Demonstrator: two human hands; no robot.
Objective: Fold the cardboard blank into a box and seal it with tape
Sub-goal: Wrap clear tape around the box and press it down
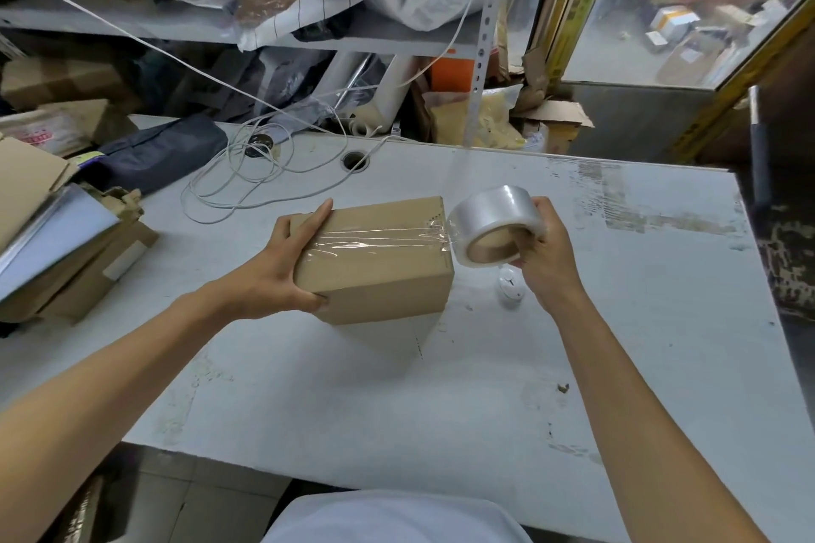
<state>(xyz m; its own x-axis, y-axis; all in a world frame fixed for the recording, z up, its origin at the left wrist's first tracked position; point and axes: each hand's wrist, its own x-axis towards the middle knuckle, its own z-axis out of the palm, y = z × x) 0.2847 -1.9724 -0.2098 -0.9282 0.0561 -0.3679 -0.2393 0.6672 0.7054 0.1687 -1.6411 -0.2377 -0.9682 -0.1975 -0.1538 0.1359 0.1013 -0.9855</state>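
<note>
Box (pixel 379 260) sits mid-frame, held just above the white table (pixel 617 366): left hand (pixel 282 273) clamps its left end, right hand (pixel 544 254) is wrapped round the tape roll (pixel 496 225) at the box's right edge. Risk: the clear strip (pixel 388 238) is already wrinkled, so a skewed pull w/ slack could crease it or lift it off the seam. Matte brown cardboard, glossy film, cardboard-core ring.

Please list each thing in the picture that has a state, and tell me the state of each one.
cardboard box: folded shut, held above the table.
tape strip: stuck along the box top, not yet cut from the roll.
tape roll: at the box's right end.
left hand: gripping the box.
right hand: gripping the roll.
cable: loosely coiled.
</note>
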